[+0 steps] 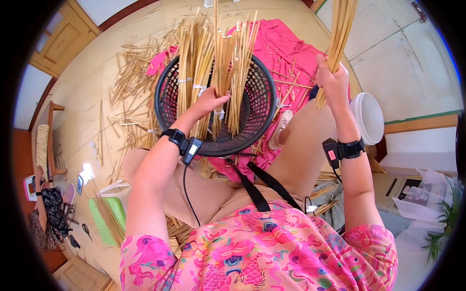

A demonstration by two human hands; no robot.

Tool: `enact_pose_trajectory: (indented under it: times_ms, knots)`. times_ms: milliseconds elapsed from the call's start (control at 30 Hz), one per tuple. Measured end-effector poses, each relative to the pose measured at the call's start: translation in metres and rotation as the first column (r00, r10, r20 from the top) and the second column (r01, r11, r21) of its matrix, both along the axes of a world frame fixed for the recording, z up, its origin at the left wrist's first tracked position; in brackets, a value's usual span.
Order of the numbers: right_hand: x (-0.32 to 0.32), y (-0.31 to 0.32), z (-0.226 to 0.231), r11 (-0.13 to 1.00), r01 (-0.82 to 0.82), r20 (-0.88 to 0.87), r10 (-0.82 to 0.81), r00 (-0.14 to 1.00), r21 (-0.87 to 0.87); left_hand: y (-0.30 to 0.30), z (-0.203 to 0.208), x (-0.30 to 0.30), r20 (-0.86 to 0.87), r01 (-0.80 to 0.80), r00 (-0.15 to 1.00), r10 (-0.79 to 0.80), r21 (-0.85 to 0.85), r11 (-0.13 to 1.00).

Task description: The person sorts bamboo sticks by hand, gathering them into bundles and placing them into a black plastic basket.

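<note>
My left hand (211,103) is closed round a bundle of dry straw-coloured stalks (223,58) above a black plastic basket (165,116). Other upright bundles (191,72) stand in the basket beside it, some bound with white ties. Up at the right, my right hand (334,80) grips a second bundle of stalks (341,29), held nearly upright, its lower ends poking out below the fist. That bundle is apart from the basket.
A pink cloth (286,43) under the basket carries loose stalks. More stalks (138,72) litter the floor at the left. A white bucket (367,119) stands beside my right knee. A green container (104,225) with stalks is at the lower left. Another person's arm (41,194) shows at far left.
</note>
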State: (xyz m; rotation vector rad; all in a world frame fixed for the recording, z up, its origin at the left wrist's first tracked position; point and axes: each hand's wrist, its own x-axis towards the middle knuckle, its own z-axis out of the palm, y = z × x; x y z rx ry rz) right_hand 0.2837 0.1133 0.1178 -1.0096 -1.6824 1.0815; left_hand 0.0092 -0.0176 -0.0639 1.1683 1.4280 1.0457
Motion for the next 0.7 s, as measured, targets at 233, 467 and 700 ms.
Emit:
enact_pose_trajectory:
  times_ms: [233, 467, 700]
  knots:
    - [-0.073, 0.012, -0.005, 0.931, -0.265, -0.407, 0.147, 0.902, -0.252, -0.01, 0.045, 0.003, 0.197, -0.092, 0.977, 0.087, 0.016, 0.996]
    - [-0.14, 0.002, -0.04, 0.762, -0.578, -0.511, 0.388, 0.767, -0.291, -0.008, 0.085, -0.004, 0.306, -0.189, 0.94, 0.152, 0.097, 0.977]
    - [-0.151, -0.043, -0.055, 0.603, -0.738, -0.549, 0.522, 0.653, -0.304, -0.007, 0.092, -0.011, 0.202, -0.193, 0.961, 0.188, 0.005, 0.981]
